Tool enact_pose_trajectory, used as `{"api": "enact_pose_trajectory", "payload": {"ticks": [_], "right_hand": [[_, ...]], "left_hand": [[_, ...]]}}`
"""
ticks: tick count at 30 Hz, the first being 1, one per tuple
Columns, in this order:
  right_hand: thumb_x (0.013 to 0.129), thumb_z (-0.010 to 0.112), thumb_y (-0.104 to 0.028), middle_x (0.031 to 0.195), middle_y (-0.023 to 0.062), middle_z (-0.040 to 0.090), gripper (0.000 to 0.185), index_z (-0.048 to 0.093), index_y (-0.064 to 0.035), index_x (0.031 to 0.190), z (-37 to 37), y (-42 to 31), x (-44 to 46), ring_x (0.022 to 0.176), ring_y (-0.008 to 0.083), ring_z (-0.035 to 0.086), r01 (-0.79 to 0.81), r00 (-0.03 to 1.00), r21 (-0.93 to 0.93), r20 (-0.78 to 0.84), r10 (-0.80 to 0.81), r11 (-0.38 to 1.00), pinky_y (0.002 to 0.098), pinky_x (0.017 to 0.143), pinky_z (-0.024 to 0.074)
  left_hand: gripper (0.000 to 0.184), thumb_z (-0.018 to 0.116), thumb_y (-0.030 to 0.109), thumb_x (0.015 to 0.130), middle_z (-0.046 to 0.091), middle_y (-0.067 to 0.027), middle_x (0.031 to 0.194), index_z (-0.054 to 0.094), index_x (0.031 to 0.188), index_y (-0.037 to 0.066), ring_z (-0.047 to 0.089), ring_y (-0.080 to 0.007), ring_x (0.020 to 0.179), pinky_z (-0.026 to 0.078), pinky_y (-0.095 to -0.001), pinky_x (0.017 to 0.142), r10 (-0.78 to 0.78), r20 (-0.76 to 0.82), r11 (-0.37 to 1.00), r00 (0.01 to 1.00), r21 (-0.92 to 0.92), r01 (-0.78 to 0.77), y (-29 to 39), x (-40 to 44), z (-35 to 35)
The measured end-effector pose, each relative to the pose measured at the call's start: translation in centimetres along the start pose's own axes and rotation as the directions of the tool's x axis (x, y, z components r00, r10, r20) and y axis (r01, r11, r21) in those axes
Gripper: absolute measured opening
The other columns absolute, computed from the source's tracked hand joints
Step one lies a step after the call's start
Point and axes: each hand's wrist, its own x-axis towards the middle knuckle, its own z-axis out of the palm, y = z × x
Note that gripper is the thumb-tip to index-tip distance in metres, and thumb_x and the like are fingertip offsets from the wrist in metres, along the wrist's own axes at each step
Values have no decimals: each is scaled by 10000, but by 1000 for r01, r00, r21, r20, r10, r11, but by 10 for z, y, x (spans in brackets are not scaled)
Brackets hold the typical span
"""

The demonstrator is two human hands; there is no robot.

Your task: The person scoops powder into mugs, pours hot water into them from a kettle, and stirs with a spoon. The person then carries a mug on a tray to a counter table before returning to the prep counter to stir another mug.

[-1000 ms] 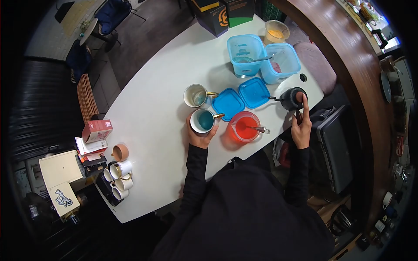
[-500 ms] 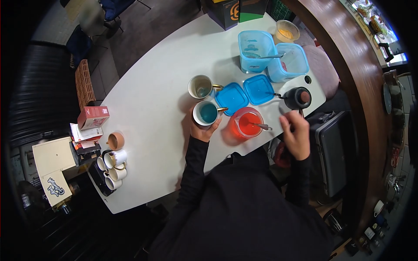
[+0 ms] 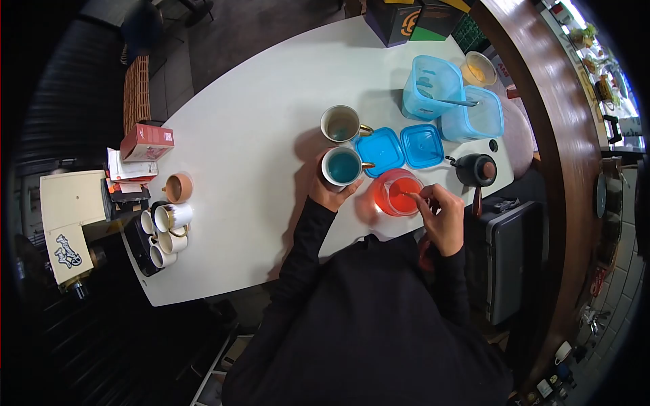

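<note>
The left hand (image 3: 328,195) grasps the near mug (image 3: 325,165), blue liquid (image 3: 344,167) inside; whether its base touches the desk (image 3: 250,142) I cannot tell. The right hand (image 3: 443,220) pinches the spoon (image 3: 407,194) in the red jug (image 3: 380,194), which stands beside the blue lids (image 3: 380,150). A light fingertip grip and small, slow movements suit the spoon, since nothing steadies the jug. The mug is best held level, clear of the second mug (image 3: 333,109).
</note>
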Motion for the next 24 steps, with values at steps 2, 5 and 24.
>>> {"api": "enact_pose_trajectory", "payload": {"ticks": [2,5,24], "right_hand": [[843,763,-43,736,112,664,122,651,4,860,2,0,2,575,206,616,52,999,10,8,-52,999,329,535,456],[852,753,-22,730,104,675,103,683,18,914,5,-3,4,567,199,608,39,999,32,-4,-39,999,320,537,463],[951,612,20,758,121,547,93,683,45,1004,-52,-43,0,632,205,535,70,990,-77,-115,-79,995,318,584,398]], "left_hand": [[820,928,276,711,564,-164,1279,470,1337,11,601,-293,1174,505,-410,989,71,-49,997,996,8,-71,3,0,2],[827,927,292,711,549,-161,1279,467,1340,14,588,-303,1179,495,-417,1000,97,-64,995,993,-16,-98,-4,1,5],[841,933,238,688,596,-138,1237,452,1349,41,620,-271,1131,520,-412,963,150,-96,988,984,35,-147,6,-5,10]]}}
